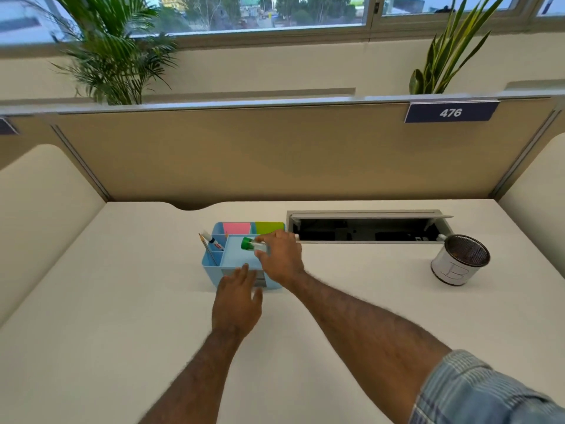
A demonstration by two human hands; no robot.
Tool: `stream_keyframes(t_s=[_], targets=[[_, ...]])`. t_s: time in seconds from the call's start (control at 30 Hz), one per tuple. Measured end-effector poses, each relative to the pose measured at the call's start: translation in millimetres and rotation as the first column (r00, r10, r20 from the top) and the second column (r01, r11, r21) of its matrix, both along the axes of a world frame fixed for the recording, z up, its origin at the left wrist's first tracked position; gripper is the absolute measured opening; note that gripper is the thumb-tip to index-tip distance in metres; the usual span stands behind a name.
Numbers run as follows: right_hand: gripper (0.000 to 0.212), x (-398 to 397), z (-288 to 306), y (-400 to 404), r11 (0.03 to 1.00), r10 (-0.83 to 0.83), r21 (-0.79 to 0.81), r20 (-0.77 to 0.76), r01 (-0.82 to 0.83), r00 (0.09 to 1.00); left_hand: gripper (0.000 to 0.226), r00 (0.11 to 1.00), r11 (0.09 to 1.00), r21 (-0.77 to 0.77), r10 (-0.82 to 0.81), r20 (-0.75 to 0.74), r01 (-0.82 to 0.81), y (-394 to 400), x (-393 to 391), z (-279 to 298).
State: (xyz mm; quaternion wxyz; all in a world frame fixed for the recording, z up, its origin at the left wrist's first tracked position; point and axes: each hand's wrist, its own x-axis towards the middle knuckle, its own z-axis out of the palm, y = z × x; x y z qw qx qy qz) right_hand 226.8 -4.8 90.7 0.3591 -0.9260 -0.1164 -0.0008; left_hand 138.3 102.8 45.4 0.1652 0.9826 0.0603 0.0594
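Head view, lower middle of the frame: my left grip (237, 304) is spread flat with fingers straight, its tips at the front of the blue organizer (211, 267) by its small drawer. I cannot tell if it touches.

Just beyond, my right grip (281, 258) pinches the green-capped tube (252, 244), likely a glue stick. It lies sideways over the organizer's big open compartment, cap pointing left. I judge the placing nearly finished: the tube is over its slot but not yet let go, so lowering and release remain.

Already in the organizer are 1 marker (213, 241), 1 pencil (208, 249), pink notes (237, 228) and green notes (269, 227).

Print on the tube is too blurred to read. At right on the table (122, 301), the mesh cup (458, 264) bears a hand-drawn "B". In the upper right, the partition plate (451, 112) reads "476".
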Motion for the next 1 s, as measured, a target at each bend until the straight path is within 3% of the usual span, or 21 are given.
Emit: stream_keyframes(t_s=[0.23, 0.57, 0.83, 1.0], targets=[[0.037, 18, -16, 25, 0.991, 0.035, -0.127, -0.014, -0.037, 0.999, 0.064, 0.993, 0.996, 0.090, -0.006, -0.118, 0.017, 9, 4, -14], [0.040, 28, -14, 19, 0.962, 0.058, -0.267, -0.019, -0.061, 0.998, 0.062, 0.992, 0.998, 0.064, 0.014, -0.124, -0.006, 6, 10, -17], [0.043, 32, -13, 26, 0.944, 0.071, -0.317, -0.060, -0.086, 0.996, 0.062, 0.989, 0.997, 0.082, 0.016, -0.146, -0.004, 5, 11, -9], [0.055, 28, -12, 14, 0.975, 0.054, -0.216, 0.011, -0.051, 0.998, 0.063, 0.985, 0.997, 0.075, 0.010, -0.174, 0.004, 4, 11, -1]])
